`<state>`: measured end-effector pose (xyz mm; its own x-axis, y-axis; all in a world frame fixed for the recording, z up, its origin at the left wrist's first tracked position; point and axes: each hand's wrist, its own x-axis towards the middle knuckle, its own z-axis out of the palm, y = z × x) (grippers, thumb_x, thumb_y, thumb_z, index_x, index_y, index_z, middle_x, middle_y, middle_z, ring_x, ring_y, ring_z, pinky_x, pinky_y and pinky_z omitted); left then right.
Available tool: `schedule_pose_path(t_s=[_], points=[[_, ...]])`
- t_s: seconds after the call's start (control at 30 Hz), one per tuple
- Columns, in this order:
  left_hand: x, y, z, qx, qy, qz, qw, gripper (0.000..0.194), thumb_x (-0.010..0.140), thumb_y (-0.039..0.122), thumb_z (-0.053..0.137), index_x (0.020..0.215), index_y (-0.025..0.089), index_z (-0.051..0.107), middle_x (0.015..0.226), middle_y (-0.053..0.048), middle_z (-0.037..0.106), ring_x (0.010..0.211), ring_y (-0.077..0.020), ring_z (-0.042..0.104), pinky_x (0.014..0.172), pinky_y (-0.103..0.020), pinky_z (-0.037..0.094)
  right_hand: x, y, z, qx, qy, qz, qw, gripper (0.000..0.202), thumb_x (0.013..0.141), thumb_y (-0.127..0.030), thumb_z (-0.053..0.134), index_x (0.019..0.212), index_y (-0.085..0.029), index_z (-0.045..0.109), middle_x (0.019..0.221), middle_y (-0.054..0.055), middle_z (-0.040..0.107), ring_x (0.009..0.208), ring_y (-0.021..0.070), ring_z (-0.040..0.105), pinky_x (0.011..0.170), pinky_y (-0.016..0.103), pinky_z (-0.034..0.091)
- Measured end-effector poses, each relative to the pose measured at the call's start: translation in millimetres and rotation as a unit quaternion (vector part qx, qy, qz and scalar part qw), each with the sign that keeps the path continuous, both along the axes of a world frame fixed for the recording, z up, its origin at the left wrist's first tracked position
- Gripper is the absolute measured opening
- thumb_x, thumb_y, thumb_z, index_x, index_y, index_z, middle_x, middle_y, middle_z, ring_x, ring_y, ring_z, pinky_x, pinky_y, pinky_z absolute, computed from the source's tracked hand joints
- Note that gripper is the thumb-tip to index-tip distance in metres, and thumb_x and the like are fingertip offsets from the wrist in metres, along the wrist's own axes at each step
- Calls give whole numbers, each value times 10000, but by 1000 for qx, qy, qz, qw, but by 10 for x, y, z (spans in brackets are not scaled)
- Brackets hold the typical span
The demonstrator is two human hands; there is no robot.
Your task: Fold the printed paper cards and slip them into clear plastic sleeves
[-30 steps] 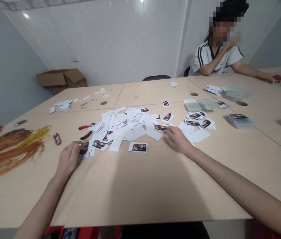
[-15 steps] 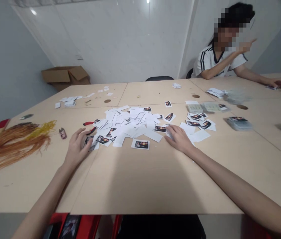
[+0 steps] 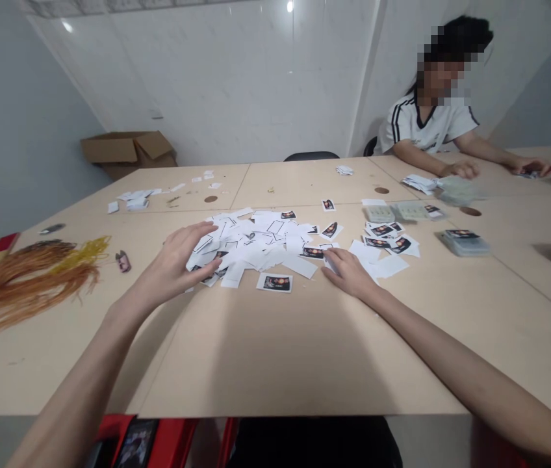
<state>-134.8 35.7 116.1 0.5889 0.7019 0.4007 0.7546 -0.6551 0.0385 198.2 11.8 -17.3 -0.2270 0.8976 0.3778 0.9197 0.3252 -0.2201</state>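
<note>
A loose pile of white paper cards [image 3: 260, 240], some with dark printed pictures, lies on the wooden table [image 3: 285, 351]. My left hand [image 3: 173, 263] is raised over the pile's left edge, thumb and fingers spread, nothing held. At the pile's right side my right hand [image 3: 346, 270] rests on the table, fingers apart, touching the edge of a card. One printed card [image 3: 274, 282] lies in front of the pile, between my hands. A smaller group of printed cards [image 3: 377, 242] sits just right of my right hand.
Orange and yellow cords [image 3: 36, 279] and a small pink-handled tool [image 3: 122, 261] lie at left. Clear plastic boxes [image 3: 465, 243] stand at right. A person in a white shirt [image 3: 434, 127] sits at the far right. A cardboard box [image 3: 127, 149] stands beyond the table.
My left hand has lifted and moved right over the pile, now hiding the red-handled tool. My right hand has barely moved. The other person's raised hand has come down to the table.
</note>
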Motion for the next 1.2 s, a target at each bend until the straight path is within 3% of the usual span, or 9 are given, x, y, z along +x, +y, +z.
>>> schedule_pose_path(t_s=[0.1,0.23,0.33,0.47,0.57,0.73,0.93,1.1,1.2], points=[[68,-14,23,-11,2,3,1000,527,747,450,432,1216,246,306,1273,-24,372,1160,-216,356,941,-327,297,-1,11,-10,5,-2,-7,1000,397,816,-331,368,1167,-150,410,1140,122,460,1065,250,400,881,371,317],[54,161,-79,11,30,4,999,519,753,439,420,1206,205,320,1246,-56,400,1140,-222,370,953,-349,260,-4,23,-18,15,-1,-11,1000,408,816,-359,369,1170,-158,407,1163,129,434,1084,254,382,893,380,308],[-60,370,-208,-9,58,47,997,532,738,466,424,1186,189,349,1221,-72,429,1115,-253,389,939,-359,256,-12,24,-20,18,1,-14,1000,412,811,-372,376,1161,-158,414,1179,136,415,1100,258,366,899,388,304],[-166,541,-431,-106,95,95,985,602,683,536,468,1151,163,402,1113,-100,531,952,-278,513,803,-348,360,-24,22,-18,22,3,-15,1000,403,808,-358,386,1152,-151,421,1185,142,405,1107,255,362,905,381,306],[-149,549,-614,-107,85,93,986,570,689,541,462,1134,189,414,936,-60,607,824,-238,565,726,-309,391,-25,26,-26,31,7,-12,999,396,811,-351,384,1151,-152,420,1183,143,407,1109,251,362,911,382,305],[-143,546,-817,-86,49,95,990,442,751,478,405,1085,191,444,945,-64,600,838,-215,562,721,-287,402,0,47,-57,31,13,-3,999,399,811,-355,384,1153,-154,417,1184,145,406,1112,253,360,910,387,309],[-217,595,-874,-61,14,92,994,358,752,429,432,1024,199,465,856,-31,603,795,-189,571,721,-279,412,18,57,-69,16,13,2,1000,411,813,-362,378,1162,-148,414,1183,144,402,1114,251,358,918,383,305],[-287,573,-826,-36,2,101,994,493,708,456,481,1106,174,413,1081,-93,533,1027,-253,473,847,-348,359,17,43,-59,16,10,11,1000,435,807,-382,387,1176,-154,402,1188,143,400,1122,259,347,915,391,310],[-358,565,-784,-68,36,64,995,476,703,394,488,1130,198,409,1084,-60,541,990,-230,502,823,-320,381,21,33,-48,16,13,19,1000,445,800,-387,401,1181,-158,396,1187,141,401,1114,259,355,913,395,314]])
